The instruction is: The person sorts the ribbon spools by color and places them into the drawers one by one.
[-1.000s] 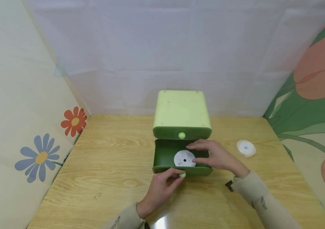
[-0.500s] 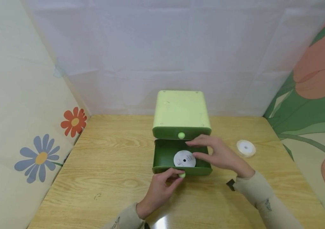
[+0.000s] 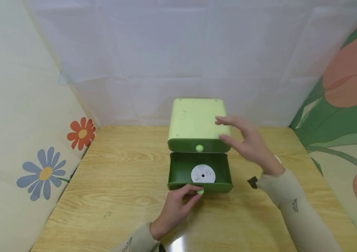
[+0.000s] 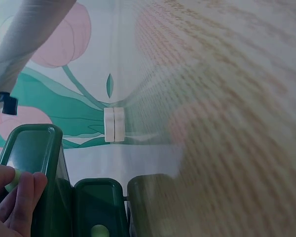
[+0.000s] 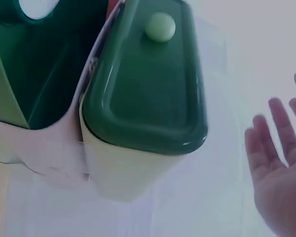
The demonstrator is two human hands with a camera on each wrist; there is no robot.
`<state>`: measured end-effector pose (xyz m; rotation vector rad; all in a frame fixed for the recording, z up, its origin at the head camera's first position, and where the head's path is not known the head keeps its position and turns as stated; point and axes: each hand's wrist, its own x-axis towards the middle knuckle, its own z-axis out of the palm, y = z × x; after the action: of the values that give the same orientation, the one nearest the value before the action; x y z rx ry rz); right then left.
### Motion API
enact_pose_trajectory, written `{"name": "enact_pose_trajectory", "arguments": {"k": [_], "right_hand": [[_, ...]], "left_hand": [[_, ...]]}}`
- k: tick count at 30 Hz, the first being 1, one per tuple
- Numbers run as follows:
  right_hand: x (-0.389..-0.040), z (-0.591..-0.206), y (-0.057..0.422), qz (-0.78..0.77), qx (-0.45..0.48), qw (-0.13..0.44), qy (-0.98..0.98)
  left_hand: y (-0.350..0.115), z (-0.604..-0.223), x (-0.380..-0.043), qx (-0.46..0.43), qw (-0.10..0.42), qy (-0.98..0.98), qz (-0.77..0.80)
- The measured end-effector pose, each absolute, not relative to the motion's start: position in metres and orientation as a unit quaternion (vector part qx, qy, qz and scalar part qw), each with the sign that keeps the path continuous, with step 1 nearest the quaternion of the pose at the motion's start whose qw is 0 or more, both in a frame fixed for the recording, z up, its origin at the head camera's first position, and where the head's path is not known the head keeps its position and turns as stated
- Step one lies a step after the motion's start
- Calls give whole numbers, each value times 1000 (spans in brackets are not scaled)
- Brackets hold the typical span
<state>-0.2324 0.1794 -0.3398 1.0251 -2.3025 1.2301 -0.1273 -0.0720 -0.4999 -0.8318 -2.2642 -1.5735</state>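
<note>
A two-drawer box with a pale green top [image 3: 197,117] stands on the table, its lower drawer [image 3: 178,166] pulled out. Inside that drawer, near the front, lies a white round disc [image 3: 203,174] with a dark centre hole and small print. My left hand [image 3: 176,209] pinches the drawer's light green knob [image 3: 200,191] between thumb and fingers; the left wrist view shows this from the side. Raised at the box's right edge, my right hand [image 3: 254,147] holds nothing, its fingers spread. In the right wrist view its open palm is apart from the upper drawer front [image 5: 148,94].
Right of the box, a white spool [image 4: 110,124] lies on the wooden table [image 3: 128,164], mostly hidden by my right wrist in the head view. A pale cloth wall [image 3: 153,63] rises behind; flower-printed panels [image 3: 8,105] flank both sides.
My right hand has drawn back from the disc and risen out of the drawer, up and to the right. The disc stays in the drawer. My left hand has not moved.
</note>
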Motion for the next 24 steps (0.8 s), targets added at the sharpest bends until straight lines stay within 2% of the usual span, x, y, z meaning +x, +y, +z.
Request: {"name": "enact_pose_trajectory", "arguments": {"k": [9,18,24], "right_hand": [[-269,-346,176,419,312,175,-834],[-307,-356,176,418,237,116,-869],[-320,-366,176,404,220,91,-883]], "left_hand": [[-72,-502,-127,-282,127,-783,-540],[-72,-501,-129,-285,132,-784,-535],[-72,-501,-128,-284,133,-784,-536]]}}
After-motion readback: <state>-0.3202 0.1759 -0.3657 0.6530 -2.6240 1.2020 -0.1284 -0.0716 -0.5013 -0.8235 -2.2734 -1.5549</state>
